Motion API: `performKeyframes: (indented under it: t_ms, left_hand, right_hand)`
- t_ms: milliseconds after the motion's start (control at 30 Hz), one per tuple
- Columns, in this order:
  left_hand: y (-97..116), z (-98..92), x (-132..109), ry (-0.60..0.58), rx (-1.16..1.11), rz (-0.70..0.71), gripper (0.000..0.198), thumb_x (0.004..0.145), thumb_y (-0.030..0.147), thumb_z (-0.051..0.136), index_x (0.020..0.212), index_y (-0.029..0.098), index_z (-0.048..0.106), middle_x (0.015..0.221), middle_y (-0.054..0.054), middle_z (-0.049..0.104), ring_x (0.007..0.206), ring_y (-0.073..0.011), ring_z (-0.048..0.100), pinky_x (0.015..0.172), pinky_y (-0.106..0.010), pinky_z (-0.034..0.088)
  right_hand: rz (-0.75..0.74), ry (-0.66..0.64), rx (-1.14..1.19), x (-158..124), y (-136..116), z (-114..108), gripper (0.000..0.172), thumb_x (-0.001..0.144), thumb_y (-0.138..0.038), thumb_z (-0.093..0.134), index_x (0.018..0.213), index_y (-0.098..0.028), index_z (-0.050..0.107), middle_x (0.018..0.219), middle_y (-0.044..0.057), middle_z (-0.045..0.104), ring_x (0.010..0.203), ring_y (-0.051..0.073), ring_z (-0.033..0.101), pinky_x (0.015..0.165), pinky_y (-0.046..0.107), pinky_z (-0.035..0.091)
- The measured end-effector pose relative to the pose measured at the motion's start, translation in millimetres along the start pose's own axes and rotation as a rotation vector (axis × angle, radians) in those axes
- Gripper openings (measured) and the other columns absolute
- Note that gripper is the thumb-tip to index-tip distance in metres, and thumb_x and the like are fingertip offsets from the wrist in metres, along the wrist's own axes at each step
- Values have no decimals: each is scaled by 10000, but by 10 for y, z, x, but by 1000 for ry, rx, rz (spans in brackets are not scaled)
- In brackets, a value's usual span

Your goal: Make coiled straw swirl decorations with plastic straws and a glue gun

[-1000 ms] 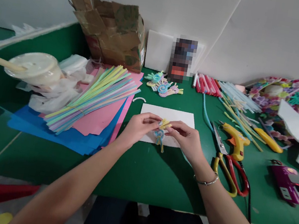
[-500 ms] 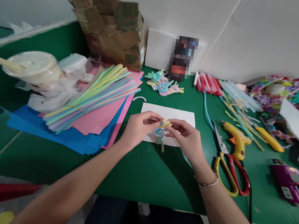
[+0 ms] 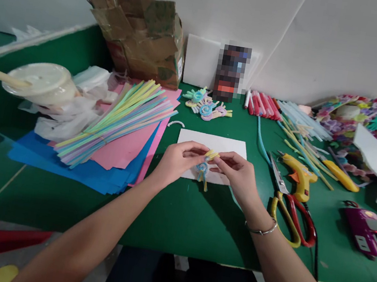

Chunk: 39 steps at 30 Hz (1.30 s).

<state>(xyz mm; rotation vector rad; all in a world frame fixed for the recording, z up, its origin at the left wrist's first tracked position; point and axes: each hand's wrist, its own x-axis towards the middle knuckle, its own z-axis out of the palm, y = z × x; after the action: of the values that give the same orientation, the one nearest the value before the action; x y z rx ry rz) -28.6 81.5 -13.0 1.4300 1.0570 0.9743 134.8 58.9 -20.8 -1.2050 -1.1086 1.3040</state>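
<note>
Fuzzy pastel pipe-cleaner figure (image 3: 204, 164), yellow prongs above a blue spiral, sits pinched between both hands over a white sheet (image 3: 225, 144). The left hand (image 3: 175, 160) grips its left side with fingertips closed, and the right hand (image 3: 237, 175) nips the prongs. This looks like shaping; more bending calls for a steady two-handed pinch. Scissors (image 3: 289, 213) lie just right of the right hand.

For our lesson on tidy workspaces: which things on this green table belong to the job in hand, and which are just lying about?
In hand: pipe-cleaner figure, pinched by left hand and right hand; white sheet beneath.
Lying about: scissors, glue gun, pipe-cleaner bundle, cardboard box, finished figures at the back.
</note>
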Motion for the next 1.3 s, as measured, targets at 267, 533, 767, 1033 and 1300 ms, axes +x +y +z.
performKeyframes:
  t_ms: [267,533,767,1033,1300]
  left_hand:
    - [-22,14,17,10,14,-11,124,704,183,641,822,165,674,893,-52,726,835,-179,676,783,-291,552]
    - [-25,43,34,-29,16,-20,122,706,172,627,818,168,677,881,-50,723,829,-178,675,782,-294,546]
    - [-31,49,55,-69,75,-10,113,713,172,623,807,175,683,879,-46,722,839,-178,669,800,-299,535]
    - [-80,83,72,-51,84,8,100,707,158,623,793,178,669,833,-35,716,806,-162,667,773,-282,534]
    - [-64,11,69,47,355,185,86,728,112,612,749,182,657,808,-14,694,705,-125,621,689,-238,507]
  right_hand:
    - [85,-17,30,-14,-9,-19,260,624,-406,747,768,-206,664,799,18,702,777,174,677,709,337,592]
    - [-41,-6,-68,-27,17,-49,318,643,-393,733,890,-215,639,791,13,677,741,156,651,593,294,591]
    - [-159,36,-216,-36,39,-39,242,705,-379,682,873,-206,664,781,26,647,666,130,586,451,232,521]
    - [-30,85,-154,-8,24,-12,249,639,-407,720,700,-182,634,646,1,613,549,109,553,447,244,508]
    - [184,174,-126,-66,42,-50,289,621,-420,722,726,-170,623,603,-23,621,481,78,550,475,219,495]
